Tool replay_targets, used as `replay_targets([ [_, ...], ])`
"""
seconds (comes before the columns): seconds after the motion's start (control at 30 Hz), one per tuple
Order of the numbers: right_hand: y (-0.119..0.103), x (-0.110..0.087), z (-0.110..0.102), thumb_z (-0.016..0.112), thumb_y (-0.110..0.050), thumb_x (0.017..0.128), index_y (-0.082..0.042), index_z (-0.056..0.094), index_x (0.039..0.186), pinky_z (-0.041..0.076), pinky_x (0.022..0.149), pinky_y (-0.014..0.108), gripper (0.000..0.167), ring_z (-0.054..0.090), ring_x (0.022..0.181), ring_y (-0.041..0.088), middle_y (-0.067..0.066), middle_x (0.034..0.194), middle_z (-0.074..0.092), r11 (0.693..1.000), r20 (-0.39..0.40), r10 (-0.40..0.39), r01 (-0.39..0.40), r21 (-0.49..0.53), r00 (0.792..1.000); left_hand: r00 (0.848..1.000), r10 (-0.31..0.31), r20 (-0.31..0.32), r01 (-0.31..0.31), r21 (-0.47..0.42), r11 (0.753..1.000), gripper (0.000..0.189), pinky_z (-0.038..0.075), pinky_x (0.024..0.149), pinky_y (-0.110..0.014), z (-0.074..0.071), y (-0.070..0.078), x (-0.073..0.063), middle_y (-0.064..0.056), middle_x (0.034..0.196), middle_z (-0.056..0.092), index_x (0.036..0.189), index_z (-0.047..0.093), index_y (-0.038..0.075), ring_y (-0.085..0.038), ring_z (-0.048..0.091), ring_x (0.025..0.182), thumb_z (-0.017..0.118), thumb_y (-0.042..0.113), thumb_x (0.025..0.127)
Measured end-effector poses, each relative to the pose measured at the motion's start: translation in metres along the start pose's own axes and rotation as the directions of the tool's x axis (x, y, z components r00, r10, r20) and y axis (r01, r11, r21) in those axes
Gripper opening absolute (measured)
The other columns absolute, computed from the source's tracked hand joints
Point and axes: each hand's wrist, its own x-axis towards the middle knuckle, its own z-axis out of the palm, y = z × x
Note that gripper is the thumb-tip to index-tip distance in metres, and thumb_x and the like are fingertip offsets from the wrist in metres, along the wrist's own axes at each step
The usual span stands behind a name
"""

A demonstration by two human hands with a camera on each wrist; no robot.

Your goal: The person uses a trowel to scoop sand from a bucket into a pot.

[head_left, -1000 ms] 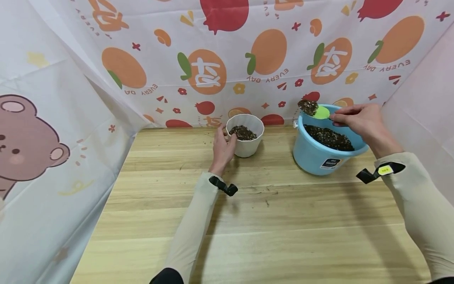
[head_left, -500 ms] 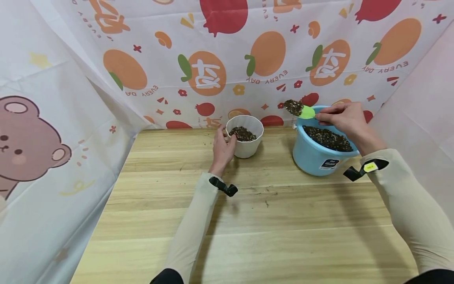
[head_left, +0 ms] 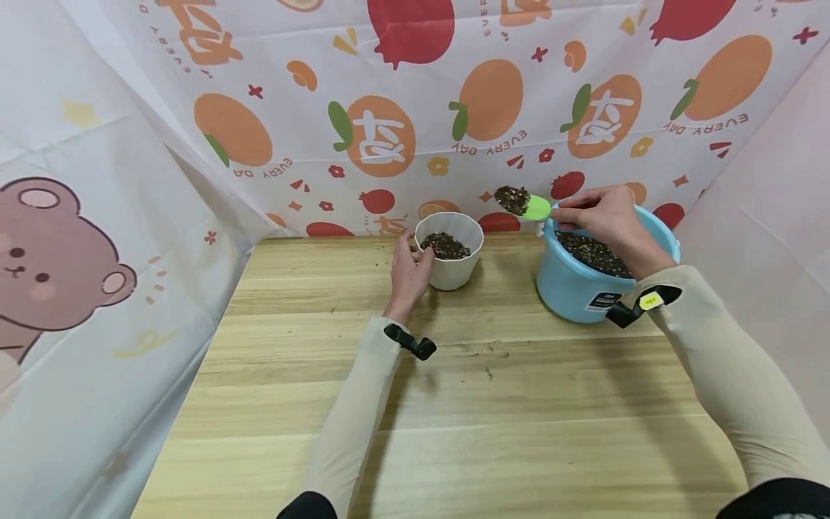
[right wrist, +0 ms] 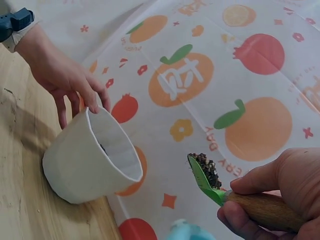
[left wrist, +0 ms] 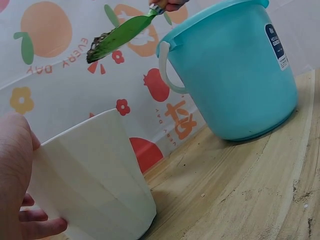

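Note:
My left hand [head_left: 410, 277] holds the left side of a white flowerpot [head_left: 454, 272], thumb at its rim and fingers on its outer wall. Dark potting soil [head_left: 446, 246] shows inside the pot, which stands upright on the table. In my right hand [head_left: 606, 218] is a small garden trowel [head_left: 537, 207], gripped by its wooden handle [right wrist: 265, 211]. Its green blade carries a heap of soil [right wrist: 208, 167]. The loaded blade hangs in the air between the pot and a light blue bucket [head_left: 570, 294], past the bucket's left rim. More soil [head_left: 593, 252] lies in the bucket, partly hidden by my right hand.
Both containers stand near the back of the wooden table [head_left: 454, 432], against a fruit-printed cloth [head_left: 441, 130]. A white handle [left wrist: 167, 70] hangs at the bucket's side. Soil crumbs [head_left: 489, 353] dot the tabletop in front. Cloth also hangs at the left and right.
My right hand has carried the loaded trowel leftward from above the bucket toward the flowerpot. The left hand and flowerpot have stayed in place.

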Motion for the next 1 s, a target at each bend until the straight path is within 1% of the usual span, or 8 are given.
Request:
replay_targets([
  [0.1, -0.004, 0.001, 0.008, 0.079, -0.029, 0.088, 0.000, 0.072, 0.118, 0.060, 0.070, 0.020, 0.042, 0.076, 0.074, 0.007, -0.013, 0.085, 0.071, 1.000, 0.010, -0.007, 0.007, -0.006, 1.000, 1.000, 0.000, 0.003, 0.000, -0.003, 1.000, 0.055, 0.052, 0.088, -0.046, 0.000, 0.000, -0.001, -0.013, 0.129, 0.048, 0.153, 0.036, 0.016, -0.028, 0.058, 0.114, 0.052, 0.031, 0.102],
  [0.2, -0.006, 0.004, 0.015, 0.078, -0.028, 0.089, 0.001, 0.072, 0.118, 0.060, 0.070, 0.020, 0.041, 0.076, 0.076, 0.008, -0.012, 0.086, 0.071, 1.000, 0.025, -0.018, 0.018, -0.002, 1.000, 1.000, 0.000, 0.001, 0.000, -0.007, 1.000, 0.055, 0.052, 0.089, -0.047, -0.001, 0.001, -0.001, -0.012, 0.128, 0.048, 0.153, 0.036, 0.016, -0.028, 0.058, 0.114, 0.052, 0.031, 0.102],
  [0.37, -0.006, 0.007, 0.026, 0.077, -0.027, 0.090, 0.001, 0.073, 0.116, 0.061, 0.073, 0.025, 0.038, 0.075, 0.072, 0.007, -0.011, 0.080, 0.073, 1.000, 0.045, -0.027, 0.027, -0.010, 0.999, 1.000, 0.003, -0.004, -0.003, -0.012, 1.000, 0.055, 0.053, 0.089, -0.048, -0.001, 0.001, -0.001, -0.012, 0.127, 0.048, 0.152, 0.037, 0.016, -0.030, 0.059, 0.115, 0.053, 0.030, 0.101],
  [0.47, -0.005, 0.008, 0.033, 0.077, -0.026, 0.090, 0.000, 0.074, 0.115, 0.061, 0.074, 0.027, 0.036, 0.074, 0.070, 0.005, -0.010, 0.081, 0.073, 0.999, 0.056, -0.028, 0.029, -0.025, 0.998, 1.000, -0.001, 0.002, 0.001, -0.007, 1.000, 0.055, 0.053, 0.089, -0.048, 0.000, 0.000, -0.001, -0.012, 0.127, 0.048, 0.152, 0.037, 0.016, -0.029, 0.059, 0.115, 0.053, 0.030, 0.101],
  [0.6, -0.005, 0.011, 0.043, 0.078, -0.025, 0.089, -0.001, 0.076, 0.113, 0.060, 0.072, 0.024, 0.034, 0.073, 0.070, 0.004, -0.008, 0.085, 0.073, 0.998, 0.065, -0.048, 0.051, -0.047, 0.997, 1.000, -0.002, 0.002, 0.002, 0.000, 1.000, 0.055, 0.052, 0.089, -0.047, 0.000, 0.000, -0.001, -0.011, 0.127, 0.048, 0.152, 0.037, 0.017, -0.028, 0.058, 0.114, 0.053, 0.030, 0.101],
  [0.7, -0.005, 0.013, 0.050, 0.079, -0.022, 0.088, 0.000, 0.077, 0.111, 0.060, 0.069, 0.022, 0.032, 0.073, 0.069, 0.005, -0.006, 0.084, 0.075, 0.997, 0.068, -0.063, 0.066, -0.047, 0.996, 1.000, 0.005, -0.002, -0.005, 0.002, 1.000, 0.055, 0.052, 0.088, -0.046, -0.001, 0.000, -0.001, -0.011, 0.126, 0.048, 0.152, 0.037, 0.017, -0.028, 0.057, 0.113, 0.053, 0.030, 0.101],
  [0.87, -0.006, 0.016, 0.059, 0.078, -0.018, 0.089, 0.001, 0.078, 0.109, 0.061, 0.067, 0.025, 0.027, 0.075, 0.070, 0.010, 0.003, 0.088, 0.077, 0.996, 0.079, -0.060, 0.065, -0.059, 0.995, 1.000, 0.016, -0.005, -0.016, 0.004, 1.000, 0.055, 0.053, 0.088, -0.046, -0.001, 0.000, 0.000, -0.012, 0.127, 0.049, 0.152, 0.038, 0.015, -0.029, 0.058, 0.113, 0.053, 0.030, 0.101],
  [1.0, -0.003, 0.018, 0.064, 0.077, -0.017, 0.090, -0.001, 0.079, 0.107, 0.061, 0.068, 0.027, 0.024, 0.074, 0.070, 0.009, 0.011, 0.095, 0.078, 0.992, 0.091, -0.072, 0.081, -0.094, 0.993, 1.000, 0.015, -0.010, -0.015, 0.004, 1.000, 0.055, 0.053, 0.089, -0.047, 0.000, -0.001, 0.000, -0.012, 0.127, 0.049, 0.152, 0.038, 0.016, -0.029, 0.059, 0.114, 0.053, 0.030, 0.101],
])
